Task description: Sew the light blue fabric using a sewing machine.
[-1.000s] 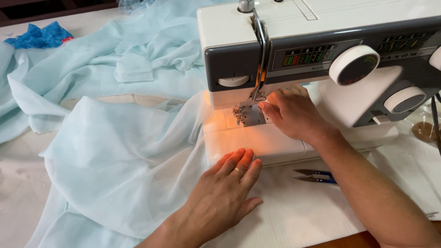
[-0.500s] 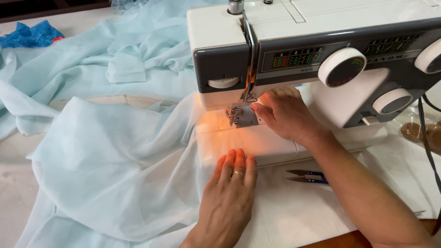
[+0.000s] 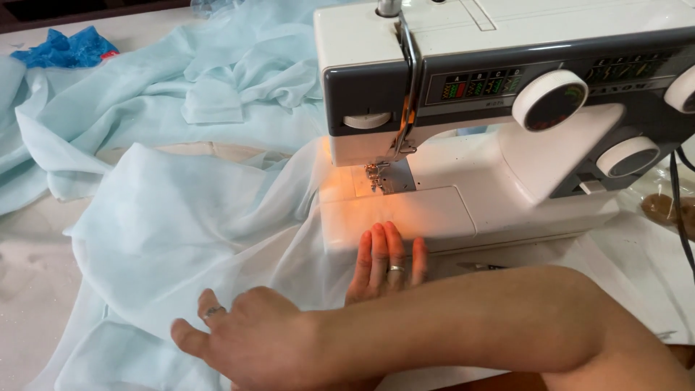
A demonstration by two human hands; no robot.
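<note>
Right hand left the needle, crossing open-palmed over flat left hand onto thin, slippery pale-blue fabric; best pinched at an edge.

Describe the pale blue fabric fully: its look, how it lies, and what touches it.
The pale blue fabric is thin, sheer and softly creased. It lies spread in loose folds over the white table, bunched higher at the back, with one edge drawn over the bed of the sewing machine, under the lit presser foot. The left hand lies flat on it before the machine; the right hand, arm crossed over, rests on it nearer.
</note>
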